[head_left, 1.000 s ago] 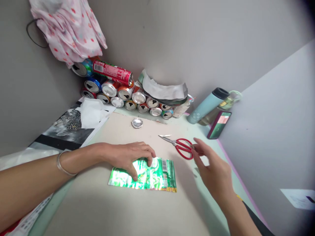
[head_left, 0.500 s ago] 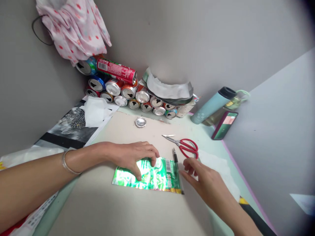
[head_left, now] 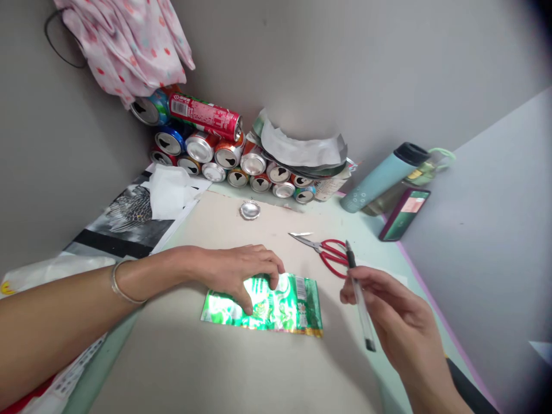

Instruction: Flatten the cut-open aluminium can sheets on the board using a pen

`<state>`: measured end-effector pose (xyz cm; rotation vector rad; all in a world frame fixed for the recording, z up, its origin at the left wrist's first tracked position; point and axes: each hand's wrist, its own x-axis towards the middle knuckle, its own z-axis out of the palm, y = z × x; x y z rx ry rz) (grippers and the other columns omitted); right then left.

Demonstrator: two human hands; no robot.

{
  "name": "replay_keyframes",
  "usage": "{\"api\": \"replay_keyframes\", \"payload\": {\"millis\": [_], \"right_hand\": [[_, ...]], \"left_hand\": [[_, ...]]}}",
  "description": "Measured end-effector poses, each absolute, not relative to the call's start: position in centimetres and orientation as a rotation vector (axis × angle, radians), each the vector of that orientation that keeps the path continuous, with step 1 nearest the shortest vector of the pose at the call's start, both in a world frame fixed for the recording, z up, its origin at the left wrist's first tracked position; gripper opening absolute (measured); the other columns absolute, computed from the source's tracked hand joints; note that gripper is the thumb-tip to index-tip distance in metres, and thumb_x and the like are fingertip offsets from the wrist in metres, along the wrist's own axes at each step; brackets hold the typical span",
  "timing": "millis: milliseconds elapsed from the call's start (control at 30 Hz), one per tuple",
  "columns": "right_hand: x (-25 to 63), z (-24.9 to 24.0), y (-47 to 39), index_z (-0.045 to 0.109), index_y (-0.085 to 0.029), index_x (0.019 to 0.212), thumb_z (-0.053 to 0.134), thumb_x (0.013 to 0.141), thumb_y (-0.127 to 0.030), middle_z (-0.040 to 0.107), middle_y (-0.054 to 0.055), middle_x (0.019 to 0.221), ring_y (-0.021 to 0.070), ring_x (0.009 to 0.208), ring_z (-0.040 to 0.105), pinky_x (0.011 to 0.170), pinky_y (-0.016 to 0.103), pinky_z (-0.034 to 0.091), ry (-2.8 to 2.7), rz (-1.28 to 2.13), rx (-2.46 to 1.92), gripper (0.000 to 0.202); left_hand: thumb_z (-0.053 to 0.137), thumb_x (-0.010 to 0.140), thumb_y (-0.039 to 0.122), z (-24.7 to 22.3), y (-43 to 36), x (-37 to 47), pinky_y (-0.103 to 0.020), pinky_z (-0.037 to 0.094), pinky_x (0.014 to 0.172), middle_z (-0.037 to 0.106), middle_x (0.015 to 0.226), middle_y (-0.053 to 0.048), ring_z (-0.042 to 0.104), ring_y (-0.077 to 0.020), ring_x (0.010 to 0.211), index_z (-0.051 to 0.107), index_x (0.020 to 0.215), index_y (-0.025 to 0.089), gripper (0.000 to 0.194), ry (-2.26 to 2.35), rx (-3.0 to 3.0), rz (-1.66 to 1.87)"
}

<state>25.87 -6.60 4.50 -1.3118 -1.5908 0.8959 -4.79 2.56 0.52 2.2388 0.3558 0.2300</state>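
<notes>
A flat green metallic sheet with a barcode lies on the beige board. My left hand rests on its upper left part, thumb and fingers spread apart. To the right of the sheet, my right hand holds a clear pen with a black grip between thumb and fingers, raised above the board. Red-handled scissors lie just beyond that hand, their blades pointing left. A small silver dish-shaped piece sits farther back on the board.
Stacked drink cans line the back wall, with curved metal sheets on top. A blue bottle and a phone stand at the back right. White paper lies on a bird picture at left.
My right hand has picked up the pen from the sheet's right edge and moved right with it. My left hand remains on the sheet. The view has shifted slightly.
</notes>
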Motion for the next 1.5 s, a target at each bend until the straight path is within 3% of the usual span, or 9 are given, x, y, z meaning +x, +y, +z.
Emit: {"api": "replay_keyframes", "payload": {"millis": [167, 267, 367, 467, 533, 667, 867, 1033, 1500], "right_hand": [[23.9, 4.4, -7.1, 0.068, -0.028, 0.100, 0.088, 0.079, -0.029, 0.064, 0.001, 0.077, 0.0197, 0.068, 0.064, 0.056, 0.028, 0.054, -1.384, 0.894, -1.182, 0.029], [22.7, 4.4, -7.6, 0.068, -0.025, 0.089, 0.079, 0.088, -0.036, 0.054, -0.002, 0.069, 0.0155, 0.058, 0.054, 0.052, 0.027, 0.048, -1.274, 0.938, -1.111, 0.016], [21.6, 4.0, -8.1, 0.076, -0.022, 0.097, 0.059, 0.101, -0.047, 0.058, 0.001, 0.063, 0.0181, 0.058, 0.056, 0.053, 0.029, 0.049, -1.324, 1.170, -1.062, 0.030], [20.2, 3.1, -8.2, 0.079, -0.022, 0.105, 0.059, 0.100, -0.050, 0.071, 0.007, 0.072, 0.0229, 0.069, 0.066, 0.062, 0.033, 0.055, -1.387, 1.418, -1.041, 0.035], [19.2, 2.3, -8.1, 0.079, -0.022, 0.098, 0.066, 0.096, -0.050, 0.073, 0.006, 0.076, 0.0225, 0.072, 0.068, 0.066, 0.032, 0.055, -1.406, 1.512, -1.052, 0.031], [18.2, 0.9, -8.0, 0.071, -0.020, 0.073, 0.074, 0.091, -0.046, 0.060, -0.001, 0.064, 0.0132, 0.056, 0.053, 0.051, 0.022, 0.042, -1.399, 1.442, -1.213, 0.032], [19.0, 0.6, -7.8, 0.076, -0.023, 0.098, 0.063, 0.098, -0.043, 0.068, 0.004, 0.086, 0.0193, 0.075, 0.064, 0.063, 0.026, 0.052, -1.537, 1.411, -1.255, 0.024], [18.7, 0.7, -7.8, 0.063, -0.021, 0.078, 0.068, 0.095, -0.036, 0.060, -0.001, 0.068, 0.0142, 0.060, 0.054, 0.054, 0.023, 0.042, -1.631, 1.341, -1.312, 0.023], [17.9, 0.7, -7.7, 0.059, -0.021, 0.077, 0.057, 0.094, -0.023, 0.058, -0.001, 0.070, 0.0140, 0.061, 0.051, 0.055, 0.025, 0.040, -1.947, 1.111, -1.277, 0.018]], "left_hand": [[0.091, 0.072, 0.019, 0.7, 2.5, -4.8, -0.035, 0.037, 0.106, 0.053, 0.141, -0.006, 0.047, -0.0278, 0.127, 0.058, 0.110, 0.025, 0.051, 0.365, 2.222, 0.229], [0.091, 0.071, 0.018, 0.7, 2.5, -4.8, -0.035, 0.037, 0.107, 0.054, 0.140, -0.005, 0.048, -0.0281, 0.128, 0.059, 0.110, 0.025, 0.051, 0.373, 2.219, 0.229], [0.092, 0.070, 0.018, 0.8, 2.5, -4.7, -0.035, 0.037, 0.107, 0.054, 0.140, -0.006, 0.048, -0.0277, 0.127, 0.059, 0.109, 0.024, 0.052, 0.365, 2.229, 0.233], [0.092, 0.070, 0.018, 0.8, 2.4, -4.7, -0.035, 0.037, 0.108, 0.053, 0.140, -0.007, 0.047, -0.0274, 0.128, 0.059, 0.109, 0.023, 0.052, 0.361, 2.249, 0.237], [0.090, 0.072, 0.017, 0.8, 2.4, -4.8, -0.035, 0.037, 0.108, 0.053, 0.140, -0.007, 0.047, -0.0276, 0.128, 0.060, 0.110, 0.024, 0.049, 0.369, 2.251, 0.241], [0.084, 0.077, 0.016, 0.6, 2.4, -5.0, -0.037, 0.036, 0.110, 0.052, 0.141, -0.008, 0.046, -0.0286, 0.131, 0.060, 0.113, 0.024, 0.044, 0.359, 2.242, 0.253], [0.091, 0.074, 0.025, 0.2, 2.7, -5.0, -0.035, 0.034, 0.112, 0.050, 0.142, -0.006, 0.043, -0.0275, 0.133, 0.060, 0.112, 0.025, 0.049, 0.334, 2.250, 0.227], [0.092, 0.074, 0.025, 0.6, 2.8, -5.0, -0.034, 0.033, 0.112, 0.051, 0.143, -0.007, 0.042, -0.0274, 0.134, 0.059, 0.113, 0.024, 0.051, 0.329, 2.259, 0.212], [0.086, 0.076, 0.017, 0.7, 2.7, -4.7, -0.036, 0.035, 0.108, 0.052, 0.141, -0.006, 0.046, -0.0277, 0.128, 0.059, 0.110, 0.024, 0.044, 0.354, 2.275, 0.191]]}}
